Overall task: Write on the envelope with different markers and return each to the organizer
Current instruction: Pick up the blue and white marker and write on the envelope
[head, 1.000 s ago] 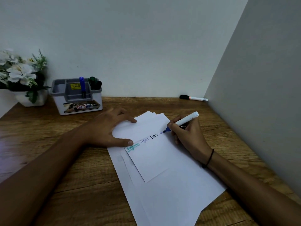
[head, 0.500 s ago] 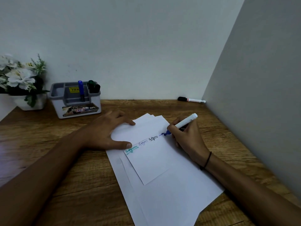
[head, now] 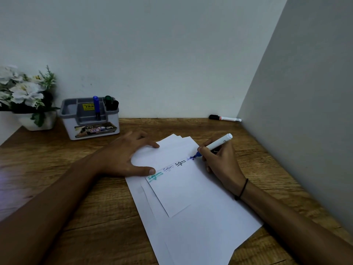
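Note:
A white envelope lies on a stack of white sheets in the middle of the desk, with a row of written words along its upper edge in teal, blue and black. My right hand grips a white marker with a blue tip, and the tip touches the envelope at the right end of that row. My left hand lies flat on the envelope's left part, fingers spread. The grey and white organizer stands at the back left, holding a blue marker and two dark markers.
A white pot of white flowers stands left of the organizer. A black-capped marker lies by the back wall at the right corner. A grey wall closes the desk's right side. The wooden desk shows around the sheets.
The blue tip has crept a little to the right along the row as the newest blue word grew. My left hand stayed flat on the envelope. The camera tilted slightly.

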